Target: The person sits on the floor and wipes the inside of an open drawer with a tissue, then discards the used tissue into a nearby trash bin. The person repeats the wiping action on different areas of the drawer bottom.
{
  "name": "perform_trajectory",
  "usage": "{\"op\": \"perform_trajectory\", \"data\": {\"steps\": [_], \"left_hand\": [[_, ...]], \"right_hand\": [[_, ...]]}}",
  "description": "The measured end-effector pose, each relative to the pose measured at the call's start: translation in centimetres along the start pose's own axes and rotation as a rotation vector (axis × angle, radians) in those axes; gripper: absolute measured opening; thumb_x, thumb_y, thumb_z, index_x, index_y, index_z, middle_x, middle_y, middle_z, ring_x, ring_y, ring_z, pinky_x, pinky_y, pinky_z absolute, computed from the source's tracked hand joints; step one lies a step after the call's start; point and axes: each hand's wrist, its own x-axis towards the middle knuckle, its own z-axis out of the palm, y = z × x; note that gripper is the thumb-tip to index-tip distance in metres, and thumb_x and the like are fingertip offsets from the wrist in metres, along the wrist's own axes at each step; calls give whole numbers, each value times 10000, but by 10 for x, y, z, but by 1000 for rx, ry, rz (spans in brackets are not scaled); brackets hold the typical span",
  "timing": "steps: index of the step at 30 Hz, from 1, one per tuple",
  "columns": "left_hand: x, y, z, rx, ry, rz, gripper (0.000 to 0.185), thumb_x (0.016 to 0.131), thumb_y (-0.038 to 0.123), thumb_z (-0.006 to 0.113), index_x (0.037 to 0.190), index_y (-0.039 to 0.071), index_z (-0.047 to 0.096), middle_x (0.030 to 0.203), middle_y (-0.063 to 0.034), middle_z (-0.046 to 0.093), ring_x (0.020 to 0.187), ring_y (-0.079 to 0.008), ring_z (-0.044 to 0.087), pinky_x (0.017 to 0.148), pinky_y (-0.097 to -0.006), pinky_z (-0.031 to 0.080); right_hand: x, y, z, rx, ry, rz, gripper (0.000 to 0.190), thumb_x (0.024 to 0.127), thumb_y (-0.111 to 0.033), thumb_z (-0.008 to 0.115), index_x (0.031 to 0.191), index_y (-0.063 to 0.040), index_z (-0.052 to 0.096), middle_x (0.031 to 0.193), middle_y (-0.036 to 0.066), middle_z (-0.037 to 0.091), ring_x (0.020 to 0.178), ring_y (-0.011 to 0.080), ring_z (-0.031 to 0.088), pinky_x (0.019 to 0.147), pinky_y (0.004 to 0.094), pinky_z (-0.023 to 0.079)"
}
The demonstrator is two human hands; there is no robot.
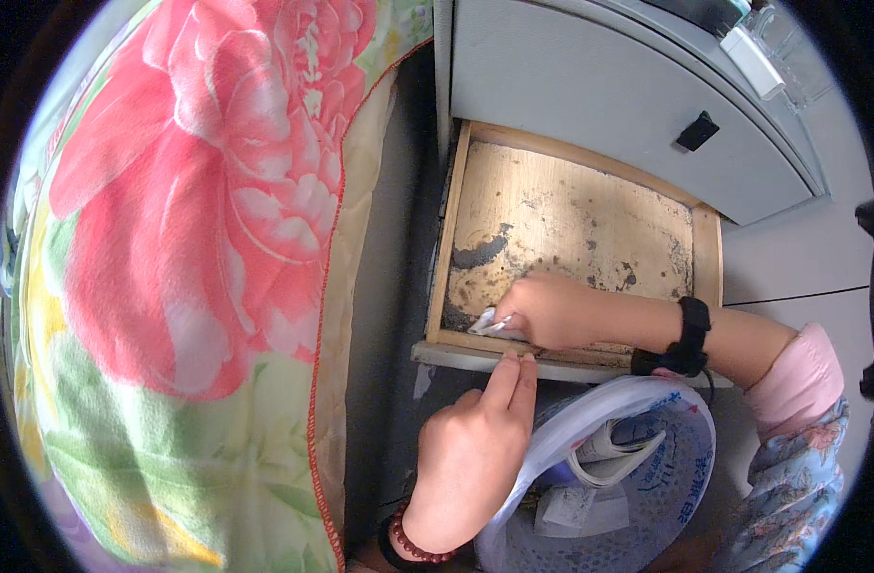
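A shallow wooden drawer [573, 193] is pulled out of a grey cabinet, its bottom dotted with dark stains and patches of dark grime [480, 252]. My right hand [551, 308] is inside, near the front left corner, pinching a crumpled white tissue or wipe [488, 324] against the drawer bottom. Outside the drawer is my left hand [472, 458]. Two of its fingertips, held together, touch the top of the drawer front [573, 370]; its thumb and other fingers are partly hidden, so a grip cannot be made out.
A plastic-lined waste basket [684, 473] with papers [598, 458] stands below the drawer, against my left hand. The cabinet front [573, 79] with a black handle [697, 132] rises behind. A flowered blanket [215, 251] covers the bed at left. A white device [752, 63] lies on the cabinet top.
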Motion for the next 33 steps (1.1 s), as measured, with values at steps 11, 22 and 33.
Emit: {"op": "perform_trajectory", "data": {"steps": [11, 22, 33], "left_hand": [[1, -2, 1, -23, -14, -3, 464, 783, 33, 612, 1246, 65, 635, 1169, -50, 646, 717, -214, 698, 607, -318, 570], [0, -2, 1, -20, -38, -26, 472, 786, 33, 612, 1254, 87, 640, 1175, -47, 645, 702, -223, 698, 607, -321, 574], [0, -1, 2, -55, 13, -16, 462, 775, 16, 617, 1232, 68, 654, 1157, -55, 654, 727, -233, 704, 631, -328, 580]], "right_hand": [[25, -6, 3, 79, 34, -7, 125, 783, -81, 618, 830, -8, 708, 802, 261, 661, 828, 442, 650, 751, 496, 522], [11, -5, -14, 37, 64, 30, 192, 718, -173, 661, 821, -29, 735, 765, 245, 668, 741, 418, 665, 707, 475, 538], [13, -8, -12, 81, -4, 183, 146, 832, -136, 663, 796, 0, 705, 632, 189, 627, 561, 253, 604, 578, 416, 469]]}}
